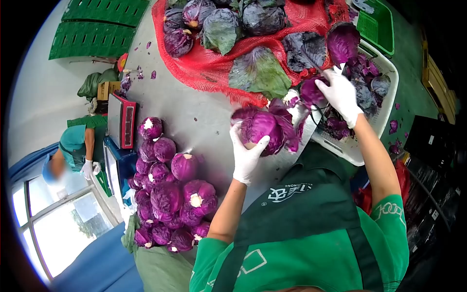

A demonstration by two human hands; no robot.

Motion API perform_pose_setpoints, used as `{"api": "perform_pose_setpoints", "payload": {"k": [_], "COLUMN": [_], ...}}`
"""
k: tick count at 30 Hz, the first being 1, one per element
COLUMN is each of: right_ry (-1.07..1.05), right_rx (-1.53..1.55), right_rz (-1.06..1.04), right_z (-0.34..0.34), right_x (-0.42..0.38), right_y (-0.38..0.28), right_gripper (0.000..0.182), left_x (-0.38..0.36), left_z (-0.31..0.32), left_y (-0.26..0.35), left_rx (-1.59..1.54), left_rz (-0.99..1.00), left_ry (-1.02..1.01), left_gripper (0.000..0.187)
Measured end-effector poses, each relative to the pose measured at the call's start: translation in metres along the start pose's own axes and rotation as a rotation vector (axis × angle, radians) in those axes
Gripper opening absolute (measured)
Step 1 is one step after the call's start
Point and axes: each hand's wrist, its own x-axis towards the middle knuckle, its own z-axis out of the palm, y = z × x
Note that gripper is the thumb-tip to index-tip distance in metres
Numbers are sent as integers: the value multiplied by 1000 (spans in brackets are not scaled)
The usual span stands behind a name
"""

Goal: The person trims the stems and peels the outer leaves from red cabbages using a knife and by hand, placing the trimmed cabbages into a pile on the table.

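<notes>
While gripping part-stripped cabbage (265, 130) w/ L hand (247, 158), ctr of frame, reaching to loose leaves (310, 92) nr wht crate (395, 80), upper rt, w/ R hand (341, 96); can't tell if pinching any. Prob. mid-stripping outer leaves (286, 117); for clean pull, needs steady L hold, R pinch nr base.

Held cabbage (265, 129) — glossy | table (204, 127) — smooth metal | netting (194, 73), rough mesh | crate (393, 80), smooth plastic

Left hand (247, 158): gloved, holding a purple cabbage (266, 129)
Right hand (339, 95): gloved, beside loose leaves (313, 91)
Table (194, 109): piled cabbages (168, 199), red mesh (194, 70)
</notes>
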Motion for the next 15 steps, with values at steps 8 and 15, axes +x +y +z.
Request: {"api": "perform_pose_setpoints", "payload": {"k": [8,15], "right_ry": [-295,-376], "right_rx": [223,383], "right_rz": [-118,-30], "right_z": [-39,-1], "right_x": [-86,-60], "right_y": [-106,-61], "right_gripper": [71,48], "left_x": [-13,0], "left_z": [27,0], "left_y": [10,9], "left_rx": [-294,277], "left_rz": [-143,82], "left_ry": [-6,-102], "left_gripper": [80,77]}}
